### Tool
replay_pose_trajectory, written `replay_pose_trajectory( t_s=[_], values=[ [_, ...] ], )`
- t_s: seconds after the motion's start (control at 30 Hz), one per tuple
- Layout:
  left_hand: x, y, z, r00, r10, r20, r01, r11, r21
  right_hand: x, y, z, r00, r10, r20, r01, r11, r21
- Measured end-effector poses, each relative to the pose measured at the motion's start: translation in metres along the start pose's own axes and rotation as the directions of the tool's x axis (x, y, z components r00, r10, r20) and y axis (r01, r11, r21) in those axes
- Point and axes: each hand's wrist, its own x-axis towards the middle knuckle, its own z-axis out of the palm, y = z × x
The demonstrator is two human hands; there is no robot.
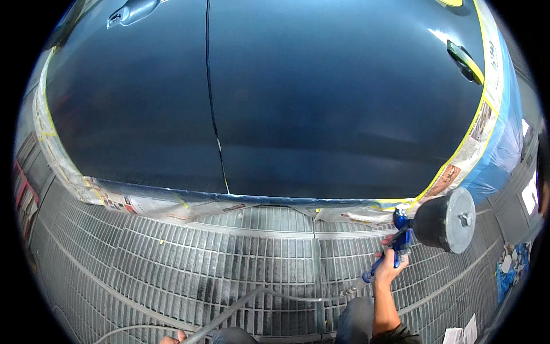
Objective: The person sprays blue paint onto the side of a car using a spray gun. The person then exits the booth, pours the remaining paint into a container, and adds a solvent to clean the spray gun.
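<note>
Two hands (392,265), one spray gun (435,223), two doors (338,97)

Light: bright, from above; soft sheen on glossy dark car door panels (321,97)
Glare: white streak near yellow-taped door handle (465,62)
Shadow: faint on grey metal floor grating (172,269)
Distortion: strong fisheye, black corners
Focus: rim slightly soft

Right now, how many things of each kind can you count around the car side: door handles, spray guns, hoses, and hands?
Door handles: 2, one upper left, one upper right
Spray gun: 1, in the right hand
Air hose: 1
Hands: 2, the left hand only partly visible
Total: 6
</note>
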Motion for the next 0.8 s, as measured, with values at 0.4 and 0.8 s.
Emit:
replay_pose_trajectory(
  t_s=[0.4, 0.8],
  values=[
    [0.012, -0.039, -0.081, 0.968, -0.250, -0.028, 0.251, 0.965, 0.078, -0.068, -0.112, 0.060, 0.656, 0.147, 0.740, -0.241, 0.970, 0.022],
    [0.039, 0.012, -0.149, 0.899, -0.268, 0.346, 0.245, 0.963, 0.108, 0.059, -0.245, 0.007, 0.929, 0.079, 0.361, -0.070, 0.997, -0.038]
  ],
)
